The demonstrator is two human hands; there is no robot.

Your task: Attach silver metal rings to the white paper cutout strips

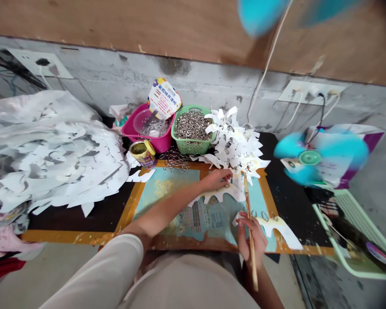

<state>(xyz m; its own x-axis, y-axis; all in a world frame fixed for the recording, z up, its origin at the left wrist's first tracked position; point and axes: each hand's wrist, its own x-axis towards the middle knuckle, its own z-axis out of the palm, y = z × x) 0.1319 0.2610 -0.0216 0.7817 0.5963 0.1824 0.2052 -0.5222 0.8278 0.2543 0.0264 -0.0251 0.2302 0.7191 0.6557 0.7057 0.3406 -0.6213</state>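
My right hand is closed round the long wooden handle of a brush, whose tip points away from me at the white pile. Beside that hand lies a white cut-out piece with scalloped edges and several metal rings on it; its left end reaches my fingers. My left hand reaches across the board with its fingers curled together over another white cut-out piece, where a metal ring shows. What those fingers pinch, if anything, is too small to tell. Just beyond is a heap of white cut-outs with rings.
A green basket of metal rings and a pink basket stand at the back. Loose rings and an open tin sit nearby. Left is a large bag of white cut-outs; right, a spinning blue fan and a pale green tray.
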